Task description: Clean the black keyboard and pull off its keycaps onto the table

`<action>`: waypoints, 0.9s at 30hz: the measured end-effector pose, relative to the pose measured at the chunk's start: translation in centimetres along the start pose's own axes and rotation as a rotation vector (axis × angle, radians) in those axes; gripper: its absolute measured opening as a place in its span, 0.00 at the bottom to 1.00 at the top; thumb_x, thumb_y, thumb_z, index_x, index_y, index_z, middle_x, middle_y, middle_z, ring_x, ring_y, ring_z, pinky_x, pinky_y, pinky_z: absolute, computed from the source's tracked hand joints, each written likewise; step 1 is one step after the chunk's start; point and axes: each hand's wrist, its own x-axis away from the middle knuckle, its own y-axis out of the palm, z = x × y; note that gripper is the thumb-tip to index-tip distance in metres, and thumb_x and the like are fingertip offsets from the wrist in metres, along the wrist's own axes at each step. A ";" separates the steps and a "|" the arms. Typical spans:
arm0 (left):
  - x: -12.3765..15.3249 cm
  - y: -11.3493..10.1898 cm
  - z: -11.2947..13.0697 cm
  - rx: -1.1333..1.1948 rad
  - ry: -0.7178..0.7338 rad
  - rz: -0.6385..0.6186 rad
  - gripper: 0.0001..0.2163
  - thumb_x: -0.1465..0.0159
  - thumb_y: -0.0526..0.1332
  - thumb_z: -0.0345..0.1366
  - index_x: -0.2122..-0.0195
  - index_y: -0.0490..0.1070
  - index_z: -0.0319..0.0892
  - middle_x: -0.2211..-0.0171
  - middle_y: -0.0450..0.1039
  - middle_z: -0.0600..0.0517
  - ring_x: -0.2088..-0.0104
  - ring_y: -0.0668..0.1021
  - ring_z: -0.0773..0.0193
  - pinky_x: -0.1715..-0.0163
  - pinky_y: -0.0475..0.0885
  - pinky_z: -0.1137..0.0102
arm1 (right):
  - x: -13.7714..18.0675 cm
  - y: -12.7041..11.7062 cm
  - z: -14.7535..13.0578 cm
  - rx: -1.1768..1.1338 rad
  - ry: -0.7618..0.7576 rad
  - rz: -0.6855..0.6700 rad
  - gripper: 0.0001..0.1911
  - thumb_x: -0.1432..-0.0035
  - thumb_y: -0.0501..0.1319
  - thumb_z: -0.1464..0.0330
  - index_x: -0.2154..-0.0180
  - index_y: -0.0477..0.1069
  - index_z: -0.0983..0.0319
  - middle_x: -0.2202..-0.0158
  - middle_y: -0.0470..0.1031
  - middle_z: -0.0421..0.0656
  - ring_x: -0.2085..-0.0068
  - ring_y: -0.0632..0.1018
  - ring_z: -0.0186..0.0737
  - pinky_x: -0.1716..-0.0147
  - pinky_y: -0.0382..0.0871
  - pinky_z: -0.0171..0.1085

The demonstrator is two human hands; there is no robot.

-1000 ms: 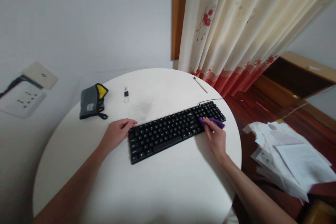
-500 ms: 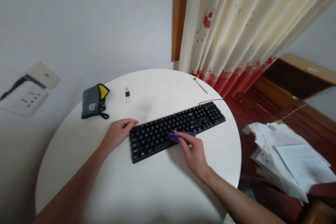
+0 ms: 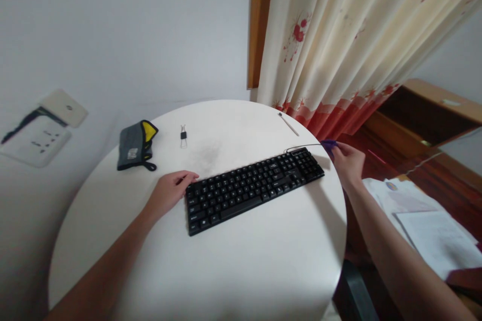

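A black keyboard (image 3: 256, 185) lies slanted across the round white table (image 3: 241, 271). At its upper left corner, my left hand (image 3: 172, 188) is closed on the edge, thumb and fingers together. My right hand (image 3: 348, 160) is out past the table's right rim, pinching a small purple cloth (image 3: 329, 145). The keyboard's thin black cable (image 3: 307, 145) runs from its far right side toward that cloth, and whether the cloth wraps it I cannot tell.
A grey and yellow folded cloth (image 3: 131, 148), a black binder clip (image 3: 183, 135) and a toothbrush (image 3: 289, 125) lie toward the table's back. Right of the table are loose papers (image 3: 433, 230) and a wooden cabinet (image 3: 433, 95). A curtain (image 3: 320, 50) hangs behind.
My right hand has lifted the purple cloth off the keyboard's keys and moved it right and away, beyond the table's edge. My left hand has stayed at the keyboard's left corner.
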 end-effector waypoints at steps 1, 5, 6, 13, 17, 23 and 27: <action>0.0 0.0 0.0 -0.011 0.008 0.001 0.21 0.43 0.56 0.52 0.66 0.81 0.42 0.68 0.81 0.49 0.75 0.76 0.61 0.76 0.68 0.72 | 0.0 0.5 0.6 0.048 0.008 -0.041 0.20 0.50 0.62 0.63 0.59 0.80 0.70 0.63 0.82 0.54 0.63 0.82 0.48 0.62 0.76 0.43; -0.1 0.0 -0.2 -0.049 0.039 -0.007 0.20 0.41 0.55 0.51 0.66 0.81 0.43 0.68 0.81 0.50 0.74 0.77 0.60 0.72 0.69 0.71 | 0.8 2.4 2.6 0.202 -0.011 -0.131 0.20 0.49 0.60 0.63 0.60 0.81 0.71 0.64 0.82 0.55 0.64 0.82 0.50 0.62 0.74 0.44; -0.1 0.0 -0.2 -0.058 0.042 -0.009 0.20 0.41 0.55 0.51 0.66 0.81 0.43 0.68 0.81 0.50 0.74 0.77 0.60 0.72 0.69 0.71 | 1.0 2.6 2.9 0.221 -0.029 -0.141 0.20 0.48 0.60 0.63 0.60 0.81 0.71 0.64 0.82 0.55 0.64 0.82 0.51 0.62 0.74 0.44; 0.0 0.0 -0.2 -0.086 0.029 -0.020 0.21 0.41 0.54 0.51 0.65 0.81 0.43 0.73 0.80 0.51 0.76 0.75 0.60 0.76 0.66 0.71 | 1.4 0.1 3.9 0.251 -0.010 -0.213 0.20 0.48 0.59 0.63 0.59 0.80 0.70 0.64 0.82 0.55 0.64 0.81 0.49 0.65 0.73 0.41; 0.0 0.0 -0.2 -0.059 0.021 -0.031 0.20 0.41 0.54 0.51 0.64 0.80 0.42 0.72 0.80 0.51 0.76 0.75 0.61 0.76 0.66 0.71 | 2.6 -2.3 4.2 0.270 -0.016 -0.248 0.19 0.47 0.60 0.62 0.60 0.80 0.69 0.64 0.82 0.53 0.63 0.82 0.50 0.63 0.73 0.42; -0.2 0.0 -0.3 -0.038 0.033 -0.038 0.21 0.41 0.55 0.52 0.65 0.80 0.43 0.68 0.81 0.50 0.72 0.77 0.59 0.75 0.67 0.72 | 4.8 -4.1 3.8 0.338 -0.054 -0.234 0.19 0.45 0.58 0.62 0.59 0.79 0.67 0.63 0.82 0.52 0.63 0.82 0.50 0.61 0.72 0.43; -0.1 0.0 -0.1 -0.031 0.025 -0.038 0.21 0.42 0.55 0.52 0.65 0.80 0.42 0.69 0.81 0.49 0.73 0.77 0.59 0.76 0.67 0.71 | 6.4 -4.0 2.7 0.391 -0.075 -0.166 0.19 0.44 0.57 0.61 0.59 0.80 0.67 0.63 0.82 0.52 0.63 0.81 0.51 0.63 0.71 0.42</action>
